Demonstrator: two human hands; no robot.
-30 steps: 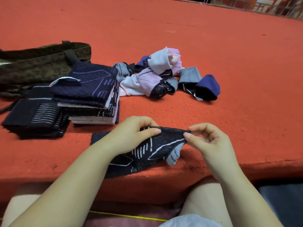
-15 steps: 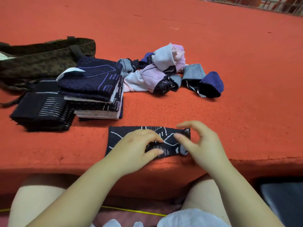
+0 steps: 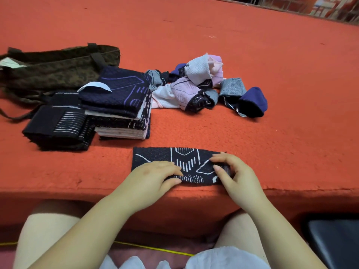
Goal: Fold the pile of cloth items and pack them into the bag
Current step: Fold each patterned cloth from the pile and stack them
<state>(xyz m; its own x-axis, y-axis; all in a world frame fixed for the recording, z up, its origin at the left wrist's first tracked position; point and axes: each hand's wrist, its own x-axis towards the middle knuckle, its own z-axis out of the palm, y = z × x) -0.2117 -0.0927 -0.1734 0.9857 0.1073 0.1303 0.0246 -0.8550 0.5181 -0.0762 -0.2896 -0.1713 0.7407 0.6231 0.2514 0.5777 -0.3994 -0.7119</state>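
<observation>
On the red surface (image 3: 252, 133), left to right: a dark patterned bag (image 3: 54, 70) lies flat, contents unclear; two folded stacks (image 3: 116, 105) sit just before it; an unfolded cloth pile (image 3: 198, 88) lies right of them. Nearer, the left hand (image 3: 153, 177) presses flat on a dark white-patterned cloth (image 3: 174, 162); the right hand (image 3: 235, 175) pinches its right end.

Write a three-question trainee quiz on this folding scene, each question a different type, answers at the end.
1. True or false: the bag lies left of the folded stacks.
2. The unfolded pile sits: A) inside the bag, B) beyond the dark patterned cloth, C) on the lap?
3. Fill in: both the left hand and right hand touch the ____.

Key: 1 true; 2 B; 3 dark patterned cloth.
</observation>
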